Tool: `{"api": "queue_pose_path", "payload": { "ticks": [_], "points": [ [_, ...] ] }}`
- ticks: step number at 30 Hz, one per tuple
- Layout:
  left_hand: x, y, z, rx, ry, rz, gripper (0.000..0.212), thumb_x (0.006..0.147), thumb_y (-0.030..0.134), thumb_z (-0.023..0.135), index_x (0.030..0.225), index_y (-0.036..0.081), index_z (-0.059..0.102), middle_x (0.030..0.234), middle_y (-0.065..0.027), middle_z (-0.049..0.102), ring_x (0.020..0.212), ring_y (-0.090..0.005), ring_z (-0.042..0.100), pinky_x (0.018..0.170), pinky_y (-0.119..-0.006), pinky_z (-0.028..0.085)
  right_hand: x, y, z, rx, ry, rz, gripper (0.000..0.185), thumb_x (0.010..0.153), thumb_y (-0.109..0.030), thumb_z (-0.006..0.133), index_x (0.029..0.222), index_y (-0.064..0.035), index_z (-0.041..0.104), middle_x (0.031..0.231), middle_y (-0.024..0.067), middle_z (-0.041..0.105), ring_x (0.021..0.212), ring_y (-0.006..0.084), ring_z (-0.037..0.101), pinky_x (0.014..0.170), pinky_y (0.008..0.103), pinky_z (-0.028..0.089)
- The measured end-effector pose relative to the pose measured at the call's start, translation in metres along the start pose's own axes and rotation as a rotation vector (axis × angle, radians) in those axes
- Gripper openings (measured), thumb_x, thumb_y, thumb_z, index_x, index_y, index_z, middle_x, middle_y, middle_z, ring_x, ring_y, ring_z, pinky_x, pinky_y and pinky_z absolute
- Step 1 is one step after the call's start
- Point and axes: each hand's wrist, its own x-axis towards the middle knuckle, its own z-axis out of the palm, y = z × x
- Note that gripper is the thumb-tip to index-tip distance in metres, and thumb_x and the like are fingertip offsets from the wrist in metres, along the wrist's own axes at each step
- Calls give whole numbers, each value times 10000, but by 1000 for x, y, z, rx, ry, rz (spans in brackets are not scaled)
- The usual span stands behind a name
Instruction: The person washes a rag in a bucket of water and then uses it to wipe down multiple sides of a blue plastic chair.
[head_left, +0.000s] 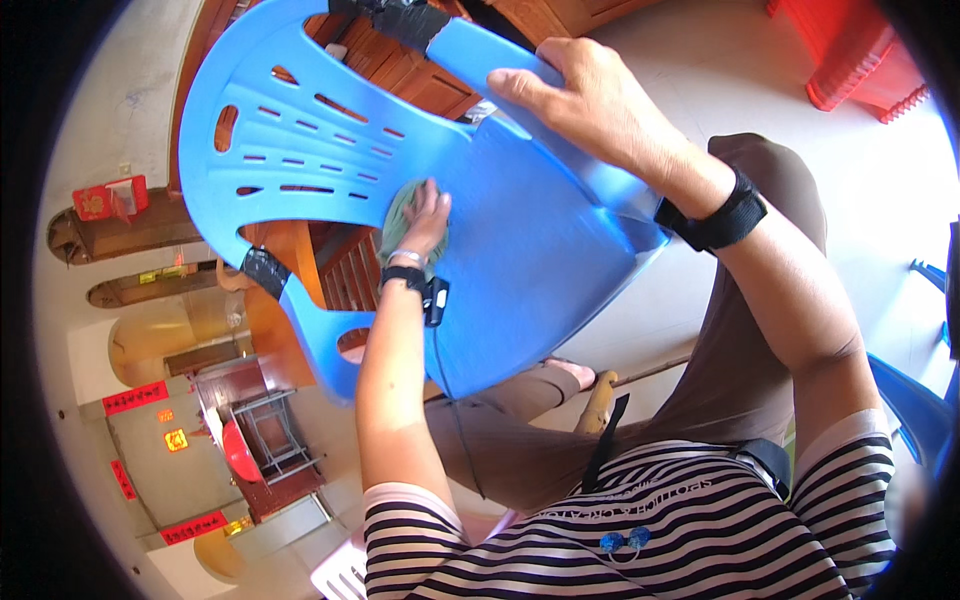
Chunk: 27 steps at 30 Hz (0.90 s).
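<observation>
A blue plastic armchair (525, 247) is tilted in front of me, its slotted backrest towards the upper left. My left hand (426, 219) presses a green cloth (391, 225) against the place where seat and backrest meet. It wears a bracelet and a black strap with a small black device and a cable. My right hand (585, 97) grips the chair's armrest (480, 56) at the upper right, thumb on the inner side; its wrist has a wide black band. Black tape (265, 271) is wrapped around the frame at both armrests.
Wooden furniture (420, 82) stands behind the chair. Red plastic stools (862, 60) are at the upper right, and part of another blue chair (915, 412) is at the right. A bamboo pole (598, 403) lies by my legs. A red basin (240, 451) is at the lower left.
</observation>
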Motion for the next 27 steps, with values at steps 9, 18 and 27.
{"api": "queue_pose_path", "payload": {
  "ticks": [9,18,27],
  "points": [
    [38,61,35,343,346,476,715,1017,474,433,1593,136,175,1665,-106,171,1534,-393,69,1175,-569,190,8,1,-10,-16,-171,65,609,903,-507,602,970,92,695,758,241,688,703,300,723,659,401,579],
    [-11,-37,-2,367,92,-157,836,995,552,439,1614,144,51,1688,-107,26,1540,-383,-20,1183,-615,150,10,-1,-6,11,-123,104,594,913,-498,596,988,83,691,804,237,698,733,301,726,709,411,579],
    [-124,113,89,87,36,156,764,974,281,568,1599,113,163,1670,-170,96,1531,-386,126,1133,-702,163,10,-2,-5,62,-122,107,554,909,-463,662,887,90,629,729,234,633,687,285,662,669,412,517]
  ]
}}
